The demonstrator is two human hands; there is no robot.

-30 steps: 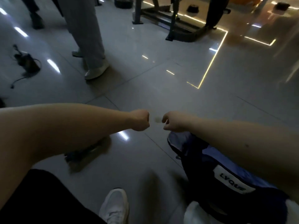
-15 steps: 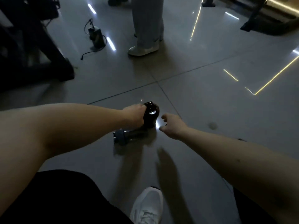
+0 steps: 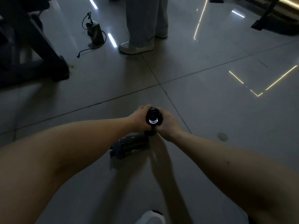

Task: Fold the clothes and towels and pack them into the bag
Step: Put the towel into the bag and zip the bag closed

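Note:
Both my hands grip a small dark round-topped object (image 3: 153,119) with a shiny ring on its top, held above the grey tiled floor. My left hand (image 3: 140,118) wraps its left side and my right hand (image 3: 169,124) its right side. Just below them a dark cylindrical bottle (image 3: 129,145) lies on its side on the floor. No clothes, towels or bag are in view.
A person in light trousers and white shoes (image 3: 135,46) stands ahead. A small device with a cable (image 3: 94,32) sits on the floor at the left, beside dark equipment legs (image 3: 40,50). My white shoe (image 3: 151,218) shows at the bottom edge.
The view swung left and the blue bag left the frame. My left hand took the dark object, then my right hand closed on it too.

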